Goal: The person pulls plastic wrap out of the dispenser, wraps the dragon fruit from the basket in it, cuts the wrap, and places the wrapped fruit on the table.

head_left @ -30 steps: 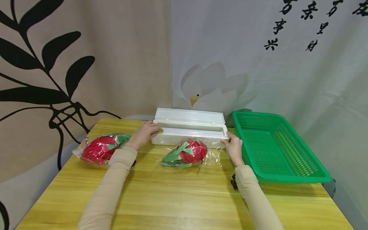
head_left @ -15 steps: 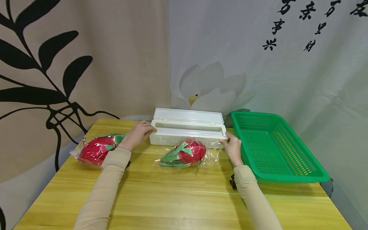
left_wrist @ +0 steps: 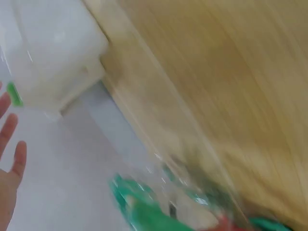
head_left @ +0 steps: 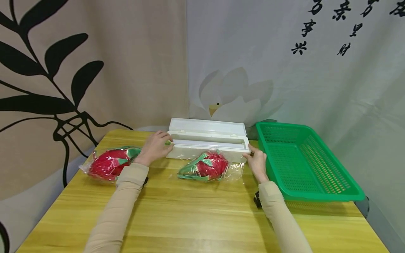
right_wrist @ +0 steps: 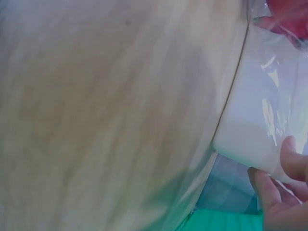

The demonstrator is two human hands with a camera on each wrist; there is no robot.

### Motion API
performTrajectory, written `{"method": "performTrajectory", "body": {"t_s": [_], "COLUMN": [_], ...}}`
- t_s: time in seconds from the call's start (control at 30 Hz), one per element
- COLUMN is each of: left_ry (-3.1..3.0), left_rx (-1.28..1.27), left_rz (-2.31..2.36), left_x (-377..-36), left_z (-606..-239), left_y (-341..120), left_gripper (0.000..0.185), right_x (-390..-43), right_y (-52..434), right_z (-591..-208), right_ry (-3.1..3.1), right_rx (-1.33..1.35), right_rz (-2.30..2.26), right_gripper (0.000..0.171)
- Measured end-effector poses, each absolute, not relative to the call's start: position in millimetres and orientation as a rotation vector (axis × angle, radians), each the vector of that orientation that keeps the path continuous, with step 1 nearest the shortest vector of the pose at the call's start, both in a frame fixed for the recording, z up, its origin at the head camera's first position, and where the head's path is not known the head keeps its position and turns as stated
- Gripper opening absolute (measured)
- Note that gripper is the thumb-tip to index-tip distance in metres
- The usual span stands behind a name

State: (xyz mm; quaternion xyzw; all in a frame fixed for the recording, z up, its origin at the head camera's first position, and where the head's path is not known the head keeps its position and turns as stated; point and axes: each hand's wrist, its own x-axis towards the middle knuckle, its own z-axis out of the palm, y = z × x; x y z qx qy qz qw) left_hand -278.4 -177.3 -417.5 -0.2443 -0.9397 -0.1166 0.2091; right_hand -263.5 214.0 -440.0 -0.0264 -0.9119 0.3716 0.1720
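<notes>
Fingers (head_left: pixel 164 137) both hands grip box (head_left: pixel 209 144) ends | fruit (head_left: pixel 206 166) (wrapped) in front | basket (head_left: pixel 303 161) rt

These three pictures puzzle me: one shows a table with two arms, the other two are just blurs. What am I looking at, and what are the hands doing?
There is no machine here: a person wears three cameras. The wide picture comes from one on the head, looking down at the table. The blurry ones come from cameras on each wrist, very close to the work. The left hand is at the left end of a long white box with its lid open; the right hand is at the right end. Whether the fingers truly grip cannot be told. In front of the box lies a red and green dragon fruit on clear film. A second, wrapped fruit lies left, and a green basket stands right.
</notes>
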Motion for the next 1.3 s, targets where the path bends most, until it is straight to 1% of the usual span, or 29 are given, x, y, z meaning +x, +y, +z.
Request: {"method": "performTrajectory", "body": {"t_s": [0.1, 0.17, 0.33, 0.53, 0.63, 0.93, 1.3], "left_ry": [-2.623, -2.626, -2.626, -2.577, -2.537, -2.483, -2.569], "left_rx": [-0.701, -0.718, -0.711, -0.710, -0.748, -0.842, -0.850], "left_rz": [-0.291, -0.268, -0.285, -0.339, -0.370, -0.491, -0.647], "left_x": [-279.3, -279.7, -280.1, -277.1, -274.4, -266.9, -244.6], "left_z": [-417.8, -418.9, -423.1, -424.8, -424.4, -422.3, -417.8], "left_y": [-166.2, -160.2, -152.4, -150.6, -150.5, -151.0, -145.1], "left_gripper": [0.031, 0.032, 0.023, 0.015, 0.012, 0.007, 0.009], "right_x": [-263.5, -263.4, -261.6, -258.4, -255.7, -242.0, -226.5], "right_y": [213.8, 213.5, 211.1, 206.6, 205.1, 203.7, 204.8], "right_z": [-439.6, -439.9, -440.0, -436.7, -434.8, -426.5, -419.8], "right_ry": [-2.591, -2.591, -2.566, -2.502, -2.489, -2.533, -2.637], "right_rx": [-0.078, -0.083, -0.073, -0.025, -0.005, 0.040, 0.153], "right_rz": [1.064, 1.080, 1.119, 1.053, 1.010, 1.022, 1.096], "right_gripper": [0.052, 0.052, 0.045, 0.023, 0.016, 0.008, 0.012]}}
